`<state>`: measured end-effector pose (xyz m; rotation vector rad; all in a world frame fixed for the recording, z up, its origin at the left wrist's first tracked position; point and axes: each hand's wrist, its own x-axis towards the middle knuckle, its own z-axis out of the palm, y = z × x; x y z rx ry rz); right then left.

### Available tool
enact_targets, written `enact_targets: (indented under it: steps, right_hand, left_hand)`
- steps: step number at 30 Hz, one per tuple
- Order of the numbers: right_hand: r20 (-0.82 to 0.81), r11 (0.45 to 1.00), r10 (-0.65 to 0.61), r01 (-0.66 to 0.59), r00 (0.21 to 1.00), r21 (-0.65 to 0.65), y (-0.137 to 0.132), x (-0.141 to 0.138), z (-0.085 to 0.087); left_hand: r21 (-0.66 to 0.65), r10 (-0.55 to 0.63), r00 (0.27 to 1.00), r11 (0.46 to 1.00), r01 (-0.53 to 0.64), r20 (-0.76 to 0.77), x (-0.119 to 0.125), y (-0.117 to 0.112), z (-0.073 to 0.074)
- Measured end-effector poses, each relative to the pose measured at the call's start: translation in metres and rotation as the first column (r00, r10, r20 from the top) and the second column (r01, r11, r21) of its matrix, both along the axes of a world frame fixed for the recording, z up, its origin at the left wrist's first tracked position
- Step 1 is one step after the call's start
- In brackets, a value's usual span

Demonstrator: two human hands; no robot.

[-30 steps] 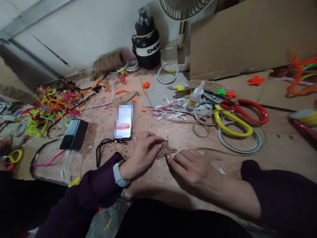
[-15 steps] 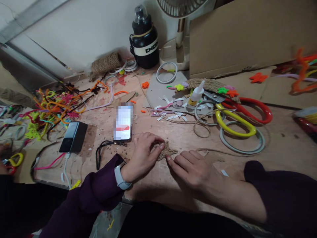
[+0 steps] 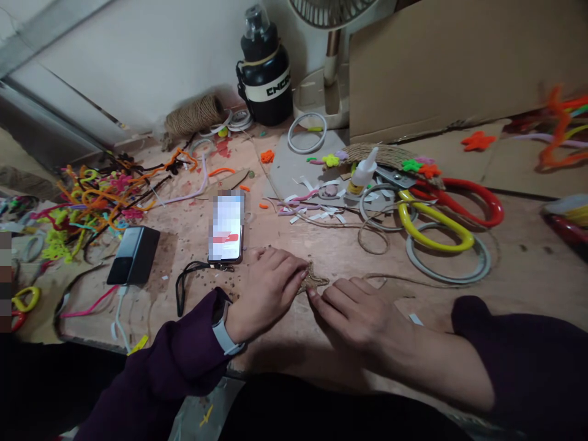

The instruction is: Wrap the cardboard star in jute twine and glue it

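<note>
A small brown star of twine [image 3: 316,282] lies low over the wooden table between my two hands. My left hand [image 3: 271,288], a watch on its wrist, pinches the star's left side with thumb and fingers and hides part of it. At the star's lower right edge, my right hand [image 3: 358,306] has its fingers curled and presses thumb and forefinger against it. A strand of twine [image 3: 413,278] runs off to the right from behind my right hand.
Beyond my hands lie a phone [image 3: 226,226], a glue bottle [image 3: 362,174] and scissors with red and yellow handles [image 3: 436,229]. Tape rings [image 3: 448,278] sit beside them. Further left are a black power bank [image 3: 133,254] and tangled pipe cleaners [image 3: 96,196]. A drink bottle [image 3: 266,79] stands behind.
My left hand has shifted slightly right along the star, covering more of its left side. My right hand stays almost in place. The whole view has moved a little.
</note>
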<state>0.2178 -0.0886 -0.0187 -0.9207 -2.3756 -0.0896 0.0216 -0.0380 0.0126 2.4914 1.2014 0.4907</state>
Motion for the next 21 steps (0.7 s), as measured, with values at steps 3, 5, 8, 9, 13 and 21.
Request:
enact_targets:
  steps: [3,5,8,9,13,21]
  right_hand:
    - [0.008,1.000,-0.003,0.003,1.000,-0.005,-0.001,0.001,0.001]
    - [0.012,1.000,0.002,-0.002,1.000,-0.002,-0.001,0.001,0.002]
    - [0.014,1.000,0.003,-0.003,1.000,0.007,0.000,0.001,0.003]
    - [0.018,1.000,0.000,0.000,1.000,0.015,0.001,0.000,0.004]
    - [0.036,0.999,-0.002,0.000,0.999,0.043,0.002,0.000,0.006]
    - [0.048,1.000,0.002,-0.004,0.999,0.026,0.000,0.002,0.005]
  left_hand:
    - [0.021,-0.042,0.998,0.999,0.044,-0.052,0.000,0.001,0.003]
    - [0.041,-0.076,0.991,0.996,0.081,-0.107,0.001,0.002,0.007]
    - [0.023,-0.099,0.981,0.994,0.105,-0.168,0.002,0.006,0.012]
    - [-0.005,-0.100,0.981,0.995,0.101,-0.168,0.002,0.008,0.013]
    - [-0.162,-0.068,0.995,0.985,0.056,-0.071,0.002,0.017,0.012]
    - [-0.332,0.092,0.975,0.943,-0.021,0.201,0.000,0.023,-0.001]
